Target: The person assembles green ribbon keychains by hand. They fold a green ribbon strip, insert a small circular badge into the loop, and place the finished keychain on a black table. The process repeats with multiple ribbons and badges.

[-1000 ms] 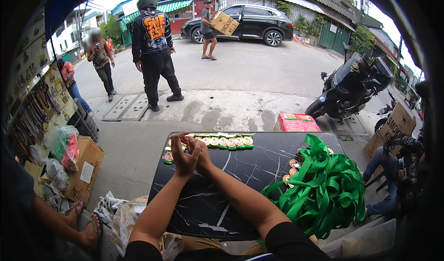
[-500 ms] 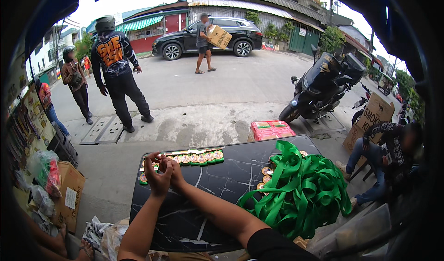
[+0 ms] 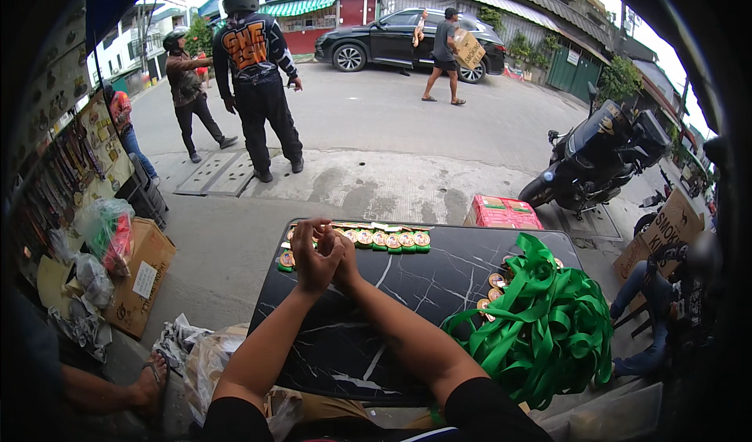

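My left hand [image 3: 313, 260] and my right hand [image 3: 345, 268] meet above the left part of a black marbled table [image 3: 352, 317]. The left fingers are loosely bent and apart, with no object visible in them. Most of the right fingers are hidden behind the left hand. Just beyond the hands runs a row of round gold medals [image 3: 393, 241] with folded green ribbons. Another medal [image 3: 287, 261] lies left of my left wrist. On the right, a big heap of loose green ribbons [image 3: 540, 328] hangs over the table edge, several medals [image 3: 493, 295] beside it.
A pink-red package [image 3: 505, 211] stands beyond the table, near a parked motorcycle [image 3: 599, 156]. Cardboard boxes flank both sides, one at left [image 3: 141, 281]. A person sits at right; several people stand in the street, one carrying a carton [image 3: 468, 49] past a dark car [image 3: 384, 38].
The view has swung left, so everything sits further right. My hands stay together, left fingers now raised higher. The person with the carton has walked right; a standing person has stretched out an arm.
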Tool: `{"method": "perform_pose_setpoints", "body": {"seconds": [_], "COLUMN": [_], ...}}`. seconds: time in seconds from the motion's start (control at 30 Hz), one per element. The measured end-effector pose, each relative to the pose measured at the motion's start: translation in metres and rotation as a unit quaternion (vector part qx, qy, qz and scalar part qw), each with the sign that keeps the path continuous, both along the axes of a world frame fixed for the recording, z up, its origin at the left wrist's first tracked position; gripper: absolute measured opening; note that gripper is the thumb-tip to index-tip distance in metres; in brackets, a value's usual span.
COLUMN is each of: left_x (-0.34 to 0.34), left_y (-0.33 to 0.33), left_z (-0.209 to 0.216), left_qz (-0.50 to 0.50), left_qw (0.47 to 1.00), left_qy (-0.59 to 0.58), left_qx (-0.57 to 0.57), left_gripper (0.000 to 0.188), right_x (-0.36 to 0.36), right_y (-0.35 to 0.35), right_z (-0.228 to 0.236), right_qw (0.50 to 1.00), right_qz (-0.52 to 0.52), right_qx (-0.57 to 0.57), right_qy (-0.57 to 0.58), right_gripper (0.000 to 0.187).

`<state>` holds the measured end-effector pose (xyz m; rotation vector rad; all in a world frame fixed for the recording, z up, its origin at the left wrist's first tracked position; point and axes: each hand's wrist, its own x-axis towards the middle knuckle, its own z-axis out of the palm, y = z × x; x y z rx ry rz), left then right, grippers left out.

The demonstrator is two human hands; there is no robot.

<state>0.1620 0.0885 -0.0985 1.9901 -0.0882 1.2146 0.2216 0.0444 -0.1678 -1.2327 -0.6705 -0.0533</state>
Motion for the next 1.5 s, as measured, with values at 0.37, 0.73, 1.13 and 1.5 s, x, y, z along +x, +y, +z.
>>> {"method": "perform_pose_setpoints", "body": {"seconds": [0.37, 0.73, 1.13, 1.5], "left_x": [-0.004, -0.005, -0.007, -0.027], "left_y": [0.001, -0.001, -0.002, -0.039], "left_z": [0.003, 0.006, 0.004, 0.006], "left_qz": [0.029, 0.027, -0.007, -0.085], "left_qw": [0.999, 0.998, 0.999, 0.992], "left_qy": [-0.011, -0.017, -0.031, -0.077], "left_qx": [0.025, 0.050, 0.042, 0.043], "left_gripper": [0.035, 0.034, 0.036, 0.047], "right_x": [-0.001, 0.004, -0.016, 0.025], "right_y": [-0.013, -0.004, -0.026, -0.234], "right_z": [-0.001, -0.002, 0.043, 0.177], "right_qw": [0.999, 0.969, 0.987, 0.799], "right_qz": [0.045, 0.146, -0.134, -0.119], "right_qx": [0.011, 0.175, -0.065, -0.540], "right_qy": [0.003, 0.097, -0.058, -0.237], "right_gripper": [0.027, 0.033, 0.033, 0.021]}}
